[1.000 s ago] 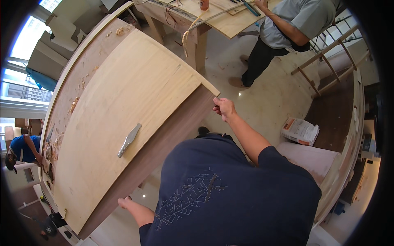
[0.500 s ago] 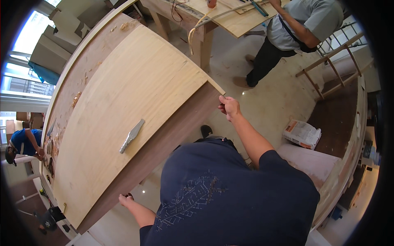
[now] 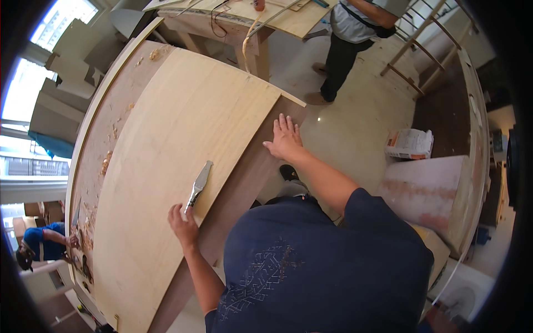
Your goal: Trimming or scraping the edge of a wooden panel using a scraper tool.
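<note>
We are seeing one package only: a soft paper sack (image 3: 409,144) lying on the pale floor at about three o'clock from the middle of the view, just above the near end of a pinkish slab (image 3: 425,191). It is sitting flat, roughly rectangular and a little slumped, mostly white with an orange band showing along its left end and dark print across its face. We are finding no signs, loose labels or screens anywhere else in the view.
</note>
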`<state>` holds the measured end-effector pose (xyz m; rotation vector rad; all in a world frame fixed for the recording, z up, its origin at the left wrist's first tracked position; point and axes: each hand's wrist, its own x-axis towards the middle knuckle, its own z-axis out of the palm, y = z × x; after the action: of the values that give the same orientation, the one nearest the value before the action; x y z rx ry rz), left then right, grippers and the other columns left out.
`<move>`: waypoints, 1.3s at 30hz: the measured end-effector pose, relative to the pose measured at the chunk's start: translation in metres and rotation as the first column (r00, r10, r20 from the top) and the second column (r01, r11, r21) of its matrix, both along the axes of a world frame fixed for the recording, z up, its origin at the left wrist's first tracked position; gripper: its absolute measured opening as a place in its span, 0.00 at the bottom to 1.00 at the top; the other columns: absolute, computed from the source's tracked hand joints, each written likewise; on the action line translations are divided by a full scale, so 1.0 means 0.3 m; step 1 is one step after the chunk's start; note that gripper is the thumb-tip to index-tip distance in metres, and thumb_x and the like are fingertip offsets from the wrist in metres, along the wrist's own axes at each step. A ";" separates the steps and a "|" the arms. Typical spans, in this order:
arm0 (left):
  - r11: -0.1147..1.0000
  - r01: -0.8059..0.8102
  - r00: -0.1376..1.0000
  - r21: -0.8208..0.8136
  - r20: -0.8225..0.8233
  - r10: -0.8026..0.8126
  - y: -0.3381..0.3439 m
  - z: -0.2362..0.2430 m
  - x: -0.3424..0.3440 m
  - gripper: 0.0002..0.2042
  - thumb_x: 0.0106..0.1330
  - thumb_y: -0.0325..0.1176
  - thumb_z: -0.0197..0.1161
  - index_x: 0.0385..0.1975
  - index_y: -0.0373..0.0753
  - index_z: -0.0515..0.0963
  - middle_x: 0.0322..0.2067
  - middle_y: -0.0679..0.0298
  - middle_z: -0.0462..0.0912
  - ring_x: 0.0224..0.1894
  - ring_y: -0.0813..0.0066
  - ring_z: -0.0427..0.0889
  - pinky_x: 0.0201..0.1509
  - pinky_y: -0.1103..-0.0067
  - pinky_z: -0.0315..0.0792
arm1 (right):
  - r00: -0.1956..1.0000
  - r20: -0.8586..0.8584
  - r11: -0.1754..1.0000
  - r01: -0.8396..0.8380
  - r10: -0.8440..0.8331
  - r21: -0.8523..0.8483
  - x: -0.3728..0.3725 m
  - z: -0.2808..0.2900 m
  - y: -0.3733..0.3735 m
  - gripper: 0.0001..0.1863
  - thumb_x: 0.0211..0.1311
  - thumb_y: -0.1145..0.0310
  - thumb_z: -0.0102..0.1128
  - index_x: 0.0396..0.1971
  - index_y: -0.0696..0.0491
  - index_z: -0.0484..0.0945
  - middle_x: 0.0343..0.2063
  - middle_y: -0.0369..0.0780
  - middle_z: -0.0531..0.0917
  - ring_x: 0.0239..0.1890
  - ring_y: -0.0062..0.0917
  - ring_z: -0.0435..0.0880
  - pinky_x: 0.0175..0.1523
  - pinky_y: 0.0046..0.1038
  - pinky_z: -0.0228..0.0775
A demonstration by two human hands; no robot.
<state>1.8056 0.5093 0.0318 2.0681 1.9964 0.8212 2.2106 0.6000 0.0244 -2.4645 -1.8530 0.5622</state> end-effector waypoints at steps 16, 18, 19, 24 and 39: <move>0.859 0.303 0.953 -0.413 0.106 -0.285 0.185 -0.014 0.052 0.13 0.66 0.31 0.58 0.47 0.32 0.73 0.42 0.47 0.76 0.47 0.51 0.74 0.53 0.62 0.67 | 0.938 -0.255 0.871 -0.088 0.236 0.483 -0.322 -0.003 -0.237 0.31 0.59 0.59 0.64 0.58 0.63 0.71 0.63 0.53 0.69 0.67 0.45 0.65 0.71 0.39 0.57; 0.813 0.362 0.926 -0.457 0.274 -0.259 0.217 0.038 0.098 0.12 0.70 0.34 0.53 0.44 0.31 0.74 0.31 0.52 0.77 0.35 0.61 0.77 0.42 0.67 0.71 | 0.905 -0.231 0.840 -0.203 0.357 0.503 -0.353 0.003 -0.229 0.29 0.59 0.60 0.63 0.56 0.63 0.73 0.61 0.52 0.71 0.66 0.44 0.67 0.70 0.38 0.57; 0.815 0.386 0.918 -0.432 0.269 -0.292 0.241 0.073 0.134 0.12 0.70 0.34 0.53 0.44 0.31 0.74 0.31 0.52 0.77 0.35 0.61 0.77 0.42 0.67 0.71 | 0.866 -0.203 0.808 -0.308 0.457 0.502 -0.379 0.004 -0.221 0.26 0.60 0.60 0.62 0.53 0.63 0.74 0.59 0.51 0.74 0.65 0.43 0.68 0.70 0.38 0.57; 0.735 0.601 0.736 -0.312 0.575 -0.357 0.372 0.245 0.417 0.13 0.72 0.37 0.51 0.36 0.31 0.72 0.21 0.63 0.72 0.23 0.77 0.71 0.28 0.75 0.68 | 0.751 -0.266 0.746 -0.415 0.604 0.520 -0.582 -0.032 -0.083 0.24 0.61 0.58 0.60 0.52 0.58 0.75 0.57 0.47 0.75 0.64 0.40 0.68 0.71 0.37 0.54; 0.664 0.577 0.759 -0.475 0.012 -0.651 0.538 0.053 0.954 0.14 0.72 0.38 0.50 0.42 0.30 0.68 0.33 0.35 0.80 0.39 0.34 0.78 0.42 0.52 0.71 | 0.335 0.934 0.852 -0.447 -0.123 0.272 -0.776 -0.369 0.091 0.45 0.68 0.33 0.28 0.69 0.57 0.56 0.73 0.46 0.52 0.76 0.39 0.46 0.76 0.50 0.35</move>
<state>2.0918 0.6706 0.0477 2.3089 1.1907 0.0374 1.9778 0.6272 -0.0864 -2.2717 -2.0556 -1.5871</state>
